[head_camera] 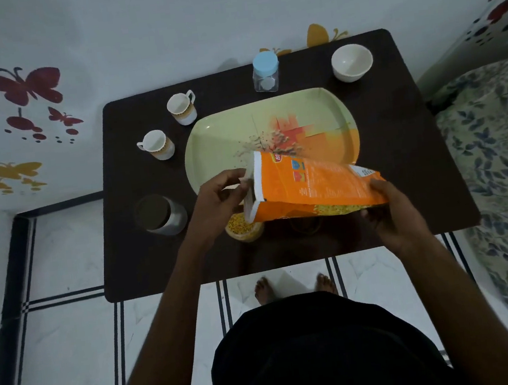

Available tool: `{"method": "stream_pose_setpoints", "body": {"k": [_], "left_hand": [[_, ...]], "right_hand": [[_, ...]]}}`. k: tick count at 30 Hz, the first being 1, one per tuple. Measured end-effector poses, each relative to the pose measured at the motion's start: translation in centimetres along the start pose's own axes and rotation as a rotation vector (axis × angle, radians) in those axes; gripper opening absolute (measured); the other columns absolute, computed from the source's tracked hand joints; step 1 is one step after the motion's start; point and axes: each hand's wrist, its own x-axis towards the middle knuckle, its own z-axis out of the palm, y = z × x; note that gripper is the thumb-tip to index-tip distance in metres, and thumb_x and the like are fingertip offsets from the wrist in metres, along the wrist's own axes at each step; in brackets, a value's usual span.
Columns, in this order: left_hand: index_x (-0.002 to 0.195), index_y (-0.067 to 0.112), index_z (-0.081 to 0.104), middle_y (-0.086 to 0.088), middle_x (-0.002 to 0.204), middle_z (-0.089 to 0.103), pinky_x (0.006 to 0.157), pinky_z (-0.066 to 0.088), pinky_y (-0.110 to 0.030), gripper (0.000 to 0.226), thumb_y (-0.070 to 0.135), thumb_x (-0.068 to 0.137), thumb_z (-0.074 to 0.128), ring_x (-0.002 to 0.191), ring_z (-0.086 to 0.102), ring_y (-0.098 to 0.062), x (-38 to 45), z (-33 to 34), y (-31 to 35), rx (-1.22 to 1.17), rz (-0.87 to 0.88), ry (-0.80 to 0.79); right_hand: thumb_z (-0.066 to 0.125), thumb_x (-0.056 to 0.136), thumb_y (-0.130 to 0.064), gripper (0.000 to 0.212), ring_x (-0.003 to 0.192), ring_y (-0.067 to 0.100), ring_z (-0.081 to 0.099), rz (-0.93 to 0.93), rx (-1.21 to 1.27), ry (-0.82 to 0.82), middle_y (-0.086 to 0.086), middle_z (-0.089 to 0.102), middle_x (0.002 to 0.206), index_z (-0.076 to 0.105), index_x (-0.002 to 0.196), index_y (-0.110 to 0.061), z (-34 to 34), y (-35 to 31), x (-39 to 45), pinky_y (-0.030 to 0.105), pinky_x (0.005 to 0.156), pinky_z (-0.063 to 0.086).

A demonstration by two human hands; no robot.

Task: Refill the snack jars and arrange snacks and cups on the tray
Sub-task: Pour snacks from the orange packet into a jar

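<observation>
Tipping soft, crinkly, light snack packet (312,185): left hand (219,202) pinching its mouth at nine o'clock, right hand (394,211) gripping its tail over the jar (244,229).

orange snack packet (315,185) tilted over open jar (244,229), both hands gripping

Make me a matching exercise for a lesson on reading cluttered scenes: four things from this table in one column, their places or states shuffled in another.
Things:
1. orange snack packet
2. blue-lidded jar
3. white bowl
4. open jar

States:
A. far right corner of the table, empty
B. tipped, gripped by both hands
C. behind the tray, closed
D. under the packet's mouth, holding yellow snack

Pairs: 1-B, 2-C, 3-A, 4-D
</observation>
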Motion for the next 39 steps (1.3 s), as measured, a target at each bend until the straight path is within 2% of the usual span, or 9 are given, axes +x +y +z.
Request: {"method": "stream_pose_setpoints", "body": {"k": [10, 14, 17, 20, 23, 27, 29, 33, 39], "left_hand": [[0.100, -0.001, 0.071, -0.009, 0.099, 0.065, 0.069, 0.057, -0.020, 0.015, -0.007, 0.091, 0.061, 0.082, 0.071, -0.008, 2.7, 7.1, 6.1, -0.122, -0.035, -0.112], [0.095, -0.001, 0.070, -0.009, 0.099, 0.063, 0.070, 0.059, -0.023, 0.008, -0.004, 0.091, 0.063, 0.082, 0.071, -0.015, 3.2, 10.6, 7.4, -0.137, -0.079, -0.162], [0.090, 0.003, 0.069, -0.007, 0.095, 0.066, 0.070, 0.060, -0.025, 0.007, -0.002, 0.091, 0.064, 0.076, 0.073, -0.015, 3.7, 12.6, 8.5, -0.153, -0.063, -0.163], [0.098, 0.002, 0.071, -0.009, 0.099, 0.071, 0.079, 0.060, -0.028, 0.007, 0.005, 0.093, 0.067, 0.084, 0.075, -0.022, 3.9, 13.7, 8.6, -0.153, -0.017, -0.231], [0.105, 0.008, 0.072, -0.014, 0.104, 0.072, 0.084, 0.060, -0.033, 0.013, 0.007, 0.093, 0.067, 0.092, 0.073, -0.024, 3.9, 14.4, 8.1, -0.093, 0.088, -0.292], [0.100, 0.015, 0.073, 0.002, 0.097, 0.072, 0.081, 0.060, -0.044, 0.013, 0.010, 0.089, 0.071, 0.089, 0.071, -0.018, 4.3, 15.1, 7.4, 0.079, 0.237, -0.257], [0.094, 0.018, 0.073, 0.007, 0.091, 0.072, 0.076, 0.059, -0.046, 0.006, 0.016, 0.089, 0.072, 0.083, 0.070, -0.014, 4.2, 15.6, 7.5, 0.140, 0.289, -0.206], [0.093, 0.019, 0.071, 0.010, 0.089, 0.069, 0.069, 0.055, -0.037, 0.006, 0.024, 0.091, 0.068, 0.078, 0.065, -0.009, 4.1, 15.9, 7.6, 0.367, 0.442, -0.096], [0.098, 0.020, 0.068, 0.008, 0.094, 0.067, 0.063, 0.033, -0.014, 0.007, 0.025, 0.094, 0.065, 0.078, 0.051, -0.004, 3.9, 16.1, 7.4, 0.553, 0.495, -0.010]], "right_hand": [[0.059, 0.094, -0.011, 0.020, 0.094, 0.031, 0.069, 0.035, 0.158, 0.108, 0.022, 0.065, 0.110, 0.059, 0.111, 0.001, -4.9, 1.9, 1.7, 0.034, 0.064, 0.060], [0.058, 0.091, -0.018, 0.020, 0.087, 0.028, 0.068, -0.013, -0.076, 0.148, 0.014, 0.067, 0.095, 0.066, 0.104, -0.006, -6.1, 0.9, 0.1, 0.042, 0.080, 0.059], [0.056, 0.094, -0.026, 0.020, 0.082, 0.016, 0.065, -0.215, -0.214, 0.236, 0.004, 0.069, 0.091, 0.069, 0.101, -0.013, -6.4, -1.0, -1.5, 0.033, 0.078, 0.054], [0.051, 0.099, -0.036, 0.028, 0.097, 0.010, 0.068, -0.508, -0.288, 0.299, -0.005, 0.073, 0.096, 0.073, 0.104, -0.020, -5.6, -3.9, -4.0, 0.026, 0.082, 0.051], [0.055, 0.097, -0.042, 0.032, 0.106, -0.010, 0.058, -0.749, -0.576, 0.167, -0.018, 0.065, 0.112, 0.065, 0.124, -0.026, -5.1, -6.3, -6.1, 0.012, 0.084, 0.047], [0.058, 0.083, -0.063, 0.066, 0.140, 0.024, 0.037, -1.150, -1.201, 0.197, 0.003, 0.053, 0.139, 0.057, 0.135, -0.023, -4.3, -7.8, -5.2, 0.045, 0.113, 0.031], [0.058, 0.076, -0.064, 0.073, 0.145, 0.037, 0.026, -1.158, -1.453, 0.127, 0.009, 0.052, 0.141, 0.059, 0.134, -0.019, -3.6, -8.1, -3.6, 0.063, 0.114, 0.020], [0.072, 0.073, -0.033, 0.047, 0.137, 0.048, 0.037, -1.236, -1.657, 0.026, 0.015, 0.064, 0.125, 0.071, 0.116, -0.013, -2.2, -7.8, -1.4, 0.075, 0.106, 0.015], [0.074, 0.078, -0.016, 0.002, 0.097, 0.033, 0.065, -1.474, -1.604, 0.137, 0.005, 0.066, 0.077, 0.073, 0.080, -0.015, -1.4, -7.7, -0.7, 0.064, 0.108, 0.028]]}}
